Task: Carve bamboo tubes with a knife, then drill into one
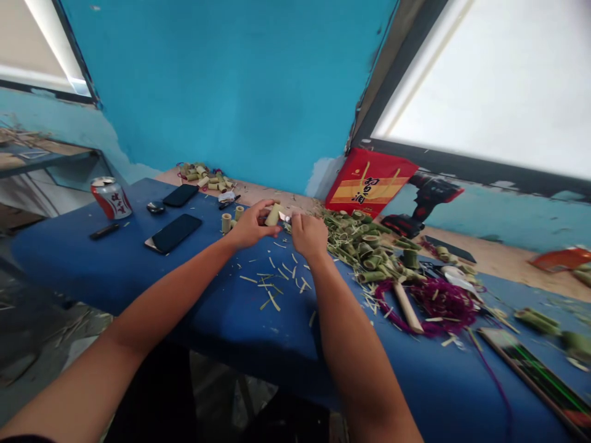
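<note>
Between the thumb and fingers of my left hand (253, 226) is a short bamboo piece (273, 215), tilted over the table. My right hand (310, 234) is closed around a small knife (284, 217); its handle is hidden in the fist. The blade points left and sits close beside the bamboo; whether it touches I cannot tell. Below both hands, pale bamboo shavings (272, 286) lie scattered on the blue table cover (221, 307). Two upright bamboo tubes (226, 223) stand just left of my left hand.
Cut green bamboo pieces (364, 246) are heaped right of my right hand, near purple cord (443, 304), a cordless drill (425, 200) and a red bag (369, 184). Phones (178, 232), a drink can (111, 198) and a black marker (104, 231) lie left. More tubes (207, 177) lie by the wall.
</note>
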Demonstrator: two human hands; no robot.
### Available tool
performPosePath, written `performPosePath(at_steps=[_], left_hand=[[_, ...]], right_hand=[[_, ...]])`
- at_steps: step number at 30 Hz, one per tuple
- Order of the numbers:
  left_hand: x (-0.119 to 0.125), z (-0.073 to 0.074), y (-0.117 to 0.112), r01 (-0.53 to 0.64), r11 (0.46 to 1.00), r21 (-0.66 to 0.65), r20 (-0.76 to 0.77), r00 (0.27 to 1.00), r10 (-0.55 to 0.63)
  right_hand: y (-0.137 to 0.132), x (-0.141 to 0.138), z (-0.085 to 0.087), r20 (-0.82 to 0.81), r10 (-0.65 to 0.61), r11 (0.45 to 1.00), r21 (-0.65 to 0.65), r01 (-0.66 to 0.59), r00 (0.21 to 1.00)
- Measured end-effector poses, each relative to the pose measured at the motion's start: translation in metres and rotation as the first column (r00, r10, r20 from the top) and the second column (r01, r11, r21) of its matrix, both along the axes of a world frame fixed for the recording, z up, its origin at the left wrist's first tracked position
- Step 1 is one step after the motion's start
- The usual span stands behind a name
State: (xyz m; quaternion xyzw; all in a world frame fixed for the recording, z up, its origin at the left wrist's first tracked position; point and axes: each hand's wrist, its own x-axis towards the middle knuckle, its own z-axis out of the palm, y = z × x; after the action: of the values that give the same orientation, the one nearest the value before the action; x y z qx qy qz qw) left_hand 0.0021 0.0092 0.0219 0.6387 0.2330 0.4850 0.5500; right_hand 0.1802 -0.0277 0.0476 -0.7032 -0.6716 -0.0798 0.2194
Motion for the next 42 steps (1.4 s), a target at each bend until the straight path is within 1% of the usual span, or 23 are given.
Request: performPosePath(at_steps=[3,6,8,10,12,15,19,23,25,27,29,34,38,40,42], left_hand=[[-0.001,-0.004,0.005,-0.031,0.999,0.021,-0.019,0.999,0.031],[-0.001,-0.005,0.007,-0.123,0.991,0.055,-0.097,0.987,0.128],[-0.002,-0.004,0.006,-0.156,0.987,0.044,-0.137,0.977,0.161],[-0.003,-0.002,0.005,-0.138,0.990,-0.003,-0.135,0.981,0.137],[-0.004,-0.001,0.004,-0.092,0.994,-0.061,-0.100,0.991,0.086],[-0.004,-0.002,0.004,-0.063,0.992,-0.108,-0.061,0.997,0.056],[-0.004,-0.004,0.005,-0.059,0.992,-0.114,-0.081,0.995,0.050],[-0.005,0.001,0.004,-0.048,0.992,-0.119,-0.092,0.995,0.037],[-0.004,0.003,0.001,-0.016,0.985,-0.170,-0.068,0.998,0.005],[-0.003,0.004,-0.002,0.030,0.968,-0.251,-0.038,0.998,-0.041],[-0.002,0.005,-0.004,0.044,0.949,-0.312,-0.025,0.998,-0.055],[-0.003,0.004,-0.003,0.041,0.945,-0.324,-0.021,0.999,-0.050],[-0.006,0.004,-0.001,0.006,0.936,-0.352,-0.044,0.999,-0.024],[-0.006,0.003,-0.003,0.026,0.935,-0.353,-0.066,0.996,-0.053],[-0.004,0.002,-0.006,0.080,0.940,-0.331,-0.081,0.990,-0.113]], right_hand=[[-0.003,-0.012,-0.003,0.044,0.029,0.999,-0.029,-0.028,0.999],[-0.003,-0.014,-0.005,0.073,0.027,0.999,-0.048,-0.023,0.997],[-0.003,-0.012,-0.006,0.086,0.040,0.998,-0.052,-0.036,0.995],[-0.002,-0.009,-0.006,0.103,0.081,0.995,-0.059,-0.075,0.991],[-0.001,-0.007,-0.007,0.121,0.133,0.990,-0.068,-0.125,0.984],[0.000,-0.004,-0.008,0.136,0.154,0.987,-0.076,-0.145,0.979],[0.001,-0.004,-0.009,0.142,0.094,0.995,-0.058,-0.087,0.985],[0.000,-0.007,-0.008,0.130,0.014,0.999,-0.030,-0.010,0.991],[0.000,-0.007,-0.006,0.105,-0.016,0.999,-0.033,0.019,0.994],[0.000,-0.006,-0.004,0.080,-0.033,0.998,-0.042,0.036,0.996],[0.001,-0.005,-0.004,0.067,-0.039,0.998,-0.048,0.043,0.997],[0.002,-0.005,-0.006,0.054,-0.060,0.997,-0.036,0.062,0.997],[0.006,-0.005,-0.008,0.023,-0.089,0.995,-0.032,0.090,0.996],[0.008,0.003,-0.007,-0.041,-0.158,0.987,-0.045,0.156,0.987],[0.011,0.016,-0.004,-0.118,-0.255,0.966,-0.065,0.249,0.960]])
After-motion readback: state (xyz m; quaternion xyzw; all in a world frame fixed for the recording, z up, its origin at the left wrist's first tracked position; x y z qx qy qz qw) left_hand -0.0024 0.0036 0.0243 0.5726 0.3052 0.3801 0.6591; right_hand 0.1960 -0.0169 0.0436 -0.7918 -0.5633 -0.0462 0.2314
